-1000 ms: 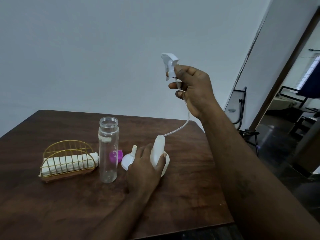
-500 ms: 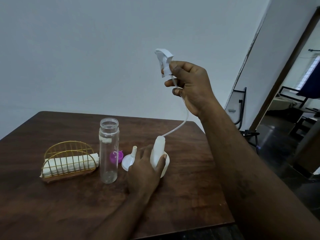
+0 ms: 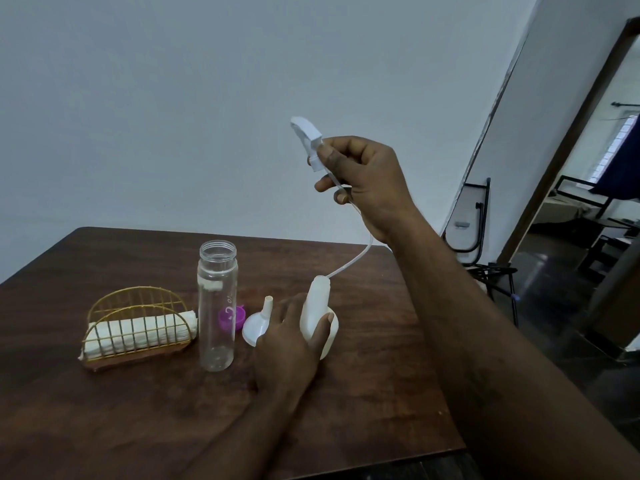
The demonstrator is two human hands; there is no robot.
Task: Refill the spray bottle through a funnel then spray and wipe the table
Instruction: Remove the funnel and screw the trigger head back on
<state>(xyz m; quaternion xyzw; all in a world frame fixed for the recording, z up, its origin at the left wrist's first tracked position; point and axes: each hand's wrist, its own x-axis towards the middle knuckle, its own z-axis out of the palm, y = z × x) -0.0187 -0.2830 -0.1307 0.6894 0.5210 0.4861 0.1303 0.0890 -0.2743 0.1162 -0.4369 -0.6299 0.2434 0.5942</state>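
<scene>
A white spray bottle [image 3: 317, 311] stands on the dark wooden table [image 3: 374, 393], and my left hand [image 3: 287, 344] grips its body. My right hand [image 3: 367, 181] holds the white trigger spray head [image 3: 306, 140] high above the table. Its thin dip tube [image 3: 349, 261] curves down into the bottle's neck. A white funnel [image 3: 258, 323] lies upside down just left of my left hand. A tall clear bottle [image 3: 216, 306] without a cap stands further left, with a purple cap [image 3: 232, 317] behind it.
A gold wire holder with a folded white cloth [image 3: 138, 332] sits at the left of the table. A folded black chair [image 3: 471, 220] leans on the wall beyond the table's right edge. A doorway opens at the far right.
My right hand has lifted the spray head a little higher and moved it left, tilting it and drawing more of the tube out. My left hand has stayed on the bottle.
</scene>
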